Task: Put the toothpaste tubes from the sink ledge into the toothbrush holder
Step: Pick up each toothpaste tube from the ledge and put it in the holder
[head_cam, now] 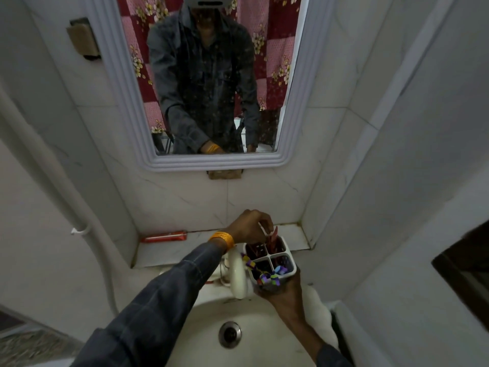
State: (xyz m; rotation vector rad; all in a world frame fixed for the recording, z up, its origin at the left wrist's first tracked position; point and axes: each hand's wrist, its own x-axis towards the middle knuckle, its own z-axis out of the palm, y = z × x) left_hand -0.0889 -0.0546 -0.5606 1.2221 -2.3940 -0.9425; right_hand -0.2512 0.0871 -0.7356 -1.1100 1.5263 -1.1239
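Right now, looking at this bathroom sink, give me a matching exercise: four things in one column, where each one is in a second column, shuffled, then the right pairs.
Things:
1. toothbrush holder
2. red toothpaste tube
3. drain
4. yellow wristband

Places:
A. lying flat on the ledge, at its left end
B. on the left wrist
C. held up from below by the right hand
D. at the bottom of the sink

Pairs: 1-C, 2-A, 3-D, 4-B
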